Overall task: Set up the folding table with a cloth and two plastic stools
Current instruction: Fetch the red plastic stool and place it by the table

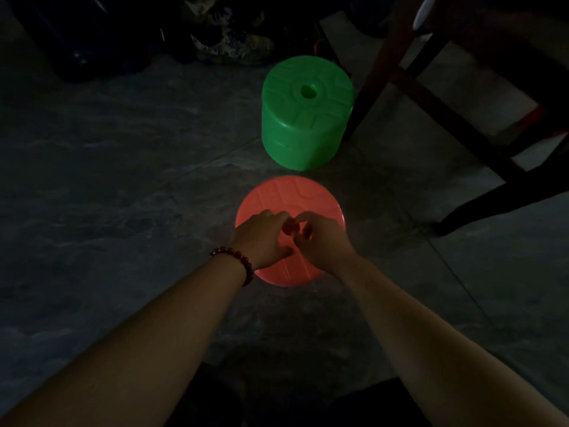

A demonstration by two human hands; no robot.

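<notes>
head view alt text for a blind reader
Left hand and right hand grip the centre of a red stool on a dim floor. A green stool stands upright beyond it, beside dark table legs.

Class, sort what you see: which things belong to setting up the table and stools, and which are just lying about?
Job in hand:
green stool, standing on the floor
red stool, with the left hand and right hand gripping at its centre
dark frame, probably the table

Lying about:
shoes
dark shape, too dim to identify
</notes>
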